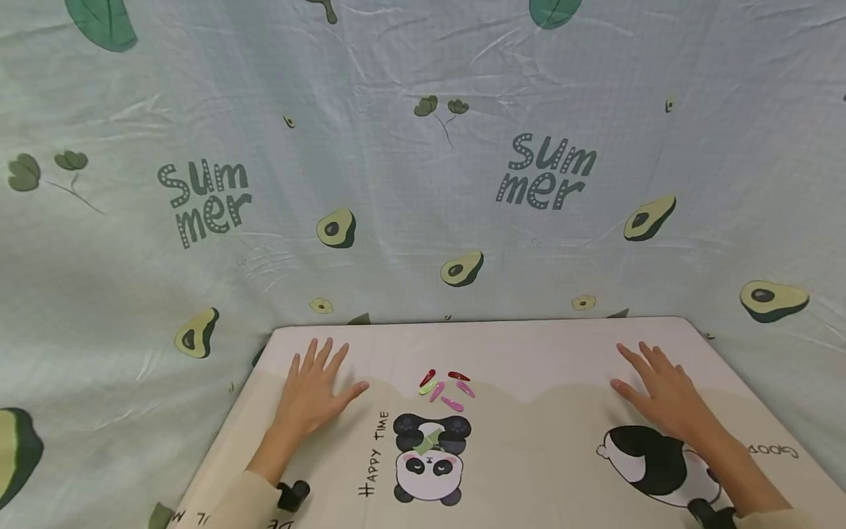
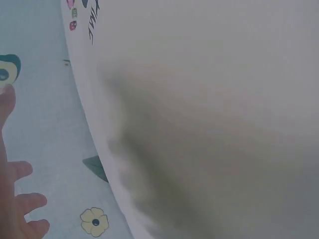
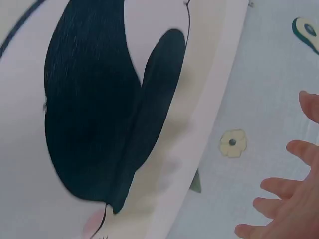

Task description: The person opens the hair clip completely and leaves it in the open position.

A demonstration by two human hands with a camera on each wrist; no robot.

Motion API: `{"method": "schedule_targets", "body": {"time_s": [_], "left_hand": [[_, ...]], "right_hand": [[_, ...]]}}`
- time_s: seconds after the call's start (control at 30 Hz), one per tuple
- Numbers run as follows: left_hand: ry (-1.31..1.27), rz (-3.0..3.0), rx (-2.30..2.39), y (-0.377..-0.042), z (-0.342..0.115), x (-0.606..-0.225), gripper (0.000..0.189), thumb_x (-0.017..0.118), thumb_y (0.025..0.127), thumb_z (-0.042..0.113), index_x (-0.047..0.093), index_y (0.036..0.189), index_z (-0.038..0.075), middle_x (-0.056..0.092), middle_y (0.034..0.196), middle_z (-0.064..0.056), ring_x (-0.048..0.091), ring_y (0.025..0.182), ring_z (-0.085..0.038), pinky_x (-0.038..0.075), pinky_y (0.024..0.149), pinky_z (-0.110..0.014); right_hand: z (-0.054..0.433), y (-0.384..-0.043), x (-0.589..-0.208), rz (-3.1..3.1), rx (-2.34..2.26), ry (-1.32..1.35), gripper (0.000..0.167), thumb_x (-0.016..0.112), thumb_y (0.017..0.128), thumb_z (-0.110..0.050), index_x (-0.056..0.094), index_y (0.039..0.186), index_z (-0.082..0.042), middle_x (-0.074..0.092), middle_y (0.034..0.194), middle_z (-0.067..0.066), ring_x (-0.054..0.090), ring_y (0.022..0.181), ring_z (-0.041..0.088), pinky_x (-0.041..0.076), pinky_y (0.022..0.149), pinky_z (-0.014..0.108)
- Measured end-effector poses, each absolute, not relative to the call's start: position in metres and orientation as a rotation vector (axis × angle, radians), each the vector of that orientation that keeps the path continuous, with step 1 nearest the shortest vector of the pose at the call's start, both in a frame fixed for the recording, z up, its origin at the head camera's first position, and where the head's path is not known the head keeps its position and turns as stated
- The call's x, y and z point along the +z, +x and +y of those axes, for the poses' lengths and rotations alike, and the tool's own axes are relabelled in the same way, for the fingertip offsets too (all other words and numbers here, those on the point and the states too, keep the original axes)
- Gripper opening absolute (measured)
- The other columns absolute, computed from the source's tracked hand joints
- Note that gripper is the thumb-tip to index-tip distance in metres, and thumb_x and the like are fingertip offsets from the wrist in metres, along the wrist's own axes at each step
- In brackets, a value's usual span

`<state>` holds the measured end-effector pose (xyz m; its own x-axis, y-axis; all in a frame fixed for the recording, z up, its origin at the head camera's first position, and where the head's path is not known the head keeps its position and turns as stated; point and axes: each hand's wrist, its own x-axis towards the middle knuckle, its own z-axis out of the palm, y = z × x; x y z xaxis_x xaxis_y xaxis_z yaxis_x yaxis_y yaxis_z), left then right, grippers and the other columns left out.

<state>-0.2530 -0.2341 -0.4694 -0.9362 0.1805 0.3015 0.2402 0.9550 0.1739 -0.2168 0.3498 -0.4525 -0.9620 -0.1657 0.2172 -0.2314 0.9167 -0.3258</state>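
Note:
Several small snap hair clips lie in a loose cluster near the middle of the table in the head view. Two are red [image 1: 459, 376], one is yellow-green [image 1: 426, 388], and the others are pink [image 1: 452, 404]. To the left of them, my left hand [image 1: 313, 393] is spread over the table with its thumb pointing toward the clips. My right hand [image 1: 667, 397] is well to the right, fingers spread, holding nothing. The wrist views show part of the left hand [image 2: 20, 209] and of the right hand [image 3: 289, 209], fingers apart and empty.
The light tabletop [image 1: 529, 441] carries a printed panda [image 1: 429, 474], lettering and a second black-and-white figure [image 1: 651, 463]. Its far edge meets a hanging cloth [image 1: 396, 184] printed with avocados. A dark wrist strap [image 1: 292, 496] is on the left arm.

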Motion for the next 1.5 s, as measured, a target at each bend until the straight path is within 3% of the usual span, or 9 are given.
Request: {"method": "schedule_targets", "body": {"time_s": [0.4, 0.73, 0.97, 1.1, 1.5], "left_hand": [[-0.374, -2.758, -0.434, -0.238, -0.194, -0.478, 0.087, 0.067, 0.089, 0.065, 0.045, 0.157, 0.015, 0.041, 0.163, -0.02, 0.031, 0.154, -0.044, 0.03, 0.119, -0.066], [-0.453, -2.721, -0.492, -0.233, -0.159, -0.481, 0.077, 0.071, 0.089, 0.056, 0.053, 0.15, 0.014, 0.051, 0.155, -0.018, 0.048, 0.143, -0.041, 0.045, 0.108, -0.061], [-0.474, -2.734, -0.524, -0.237, -0.136, -0.485, 0.069, 0.075, 0.089, 0.049, 0.056, 0.147, 0.016, 0.054, 0.152, -0.016, 0.057, 0.134, -0.039, 0.051, 0.101, -0.057], [-0.503, -2.713, -0.568, -0.24, -0.126, -0.489, 0.058, 0.079, 0.087, 0.041, 0.065, 0.137, 0.015, 0.059, 0.146, -0.016, 0.062, 0.126, -0.038, 0.053, 0.098, -0.055], [-0.568, -2.757, -0.659, -0.251, -0.097, -0.493, 0.034, 0.084, 0.085, 0.028, 0.079, 0.114, 0.011, 0.07, 0.104, -0.007, 0.065, 0.091, -0.02, 0.056, 0.079, -0.036]], "right_hand": [[0.286, -0.205, -0.452, -2.827, 0.667, 0.455, 0.061, 0.058, 0.105, -0.042, 0.046, 0.154, -0.008, 0.046, 0.154, 0.025, 0.047, 0.138, 0.05, 0.043, 0.1, 0.072], [0.231, -0.215, -0.464, -2.735, 0.86, 0.566, 0.047, 0.068, 0.099, -0.022, 0.058, 0.142, -0.007, 0.066, 0.128, 0.013, 0.069, 0.111, 0.028, 0.057, 0.088, 0.046], [0.202, -0.227, -0.475, -2.752, 0.993, 0.59, 0.043, 0.069, 0.098, -0.018, 0.06, 0.138, -0.005, 0.069, 0.119, 0.013, 0.07, 0.102, 0.022, 0.06, 0.085, 0.038], [0.189, -0.235, -0.478, -2.758, 1.043, 0.596, 0.04, 0.07, 0.097, -0.015, 0.063, 0.134, -0.003, 0.07, 0.112, 0.012, 0.069, 0.098, 0.019, 0.06, 0.083, 0.033], [0.148, -0.255, -0.493, -2.849, 1.16, 0.588, 0.03, 0.074, 0.09, -0.012, 0.071, 0.118, -0.002, 0.069, 0.09, 0.001, 0.061, 0.083, 0.012, 0.052, 0.071, 0.023]]}}
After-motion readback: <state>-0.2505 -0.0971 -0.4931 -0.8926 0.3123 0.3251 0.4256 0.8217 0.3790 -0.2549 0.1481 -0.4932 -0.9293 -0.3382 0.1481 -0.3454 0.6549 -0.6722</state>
